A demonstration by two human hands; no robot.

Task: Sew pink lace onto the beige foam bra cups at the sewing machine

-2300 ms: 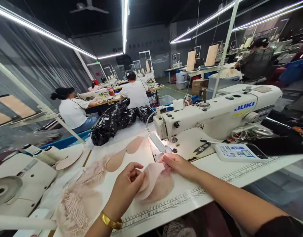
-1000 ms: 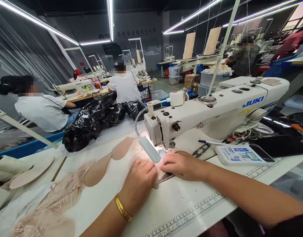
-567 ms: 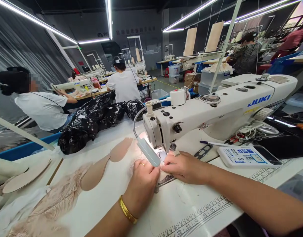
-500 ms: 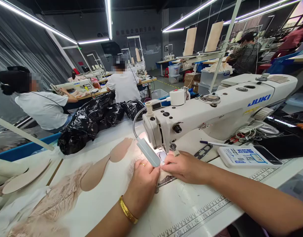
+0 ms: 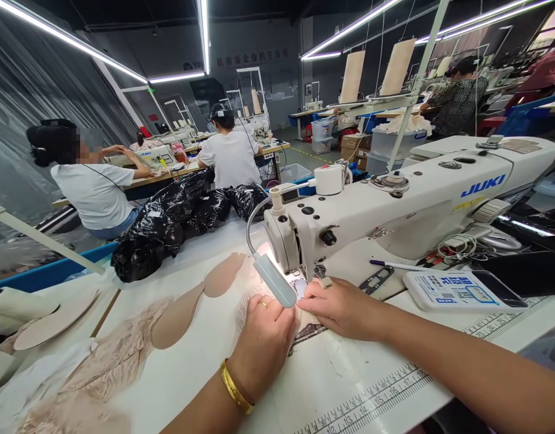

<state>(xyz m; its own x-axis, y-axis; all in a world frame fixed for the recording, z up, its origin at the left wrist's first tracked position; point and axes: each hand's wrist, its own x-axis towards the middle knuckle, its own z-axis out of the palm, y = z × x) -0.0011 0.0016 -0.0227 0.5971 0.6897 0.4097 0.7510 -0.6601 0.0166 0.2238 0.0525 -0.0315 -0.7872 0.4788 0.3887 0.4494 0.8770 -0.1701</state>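
A white JUKI sewing machine (image 5: 408, 202) stands on the white table (image 5: 349, 386). My left hand (image 5: 264, 337), with a ring and a gold bracelet, presses down on a small beige fabric piece (image 5: 245, 304) just left of the needle. My right hand (image 5: 340, 307) lies flat on the same piece, fingertips at the presser foot (image 5: 299, 286). Both hands hide most of the fabric. The machine's small lamp (image 5: 275, 280) shines over my left hand.
Beige cup pieces (image 5: 200, 295) and lace fabric (image 5: 114, 361) lie to the left. Black plastic bags (image 5: 178, 217) sit behind them. Thread snips (image 5: 379, 279), a pen (image 5: 395, 264) and a control panel (image 5: 458, 289) lie right of the needle. Other people sew at tables beyond.
My hands have carried the folded beige piece from the open table up to the needle and now hold it flat under the presser foot. The view has shifted slightly.
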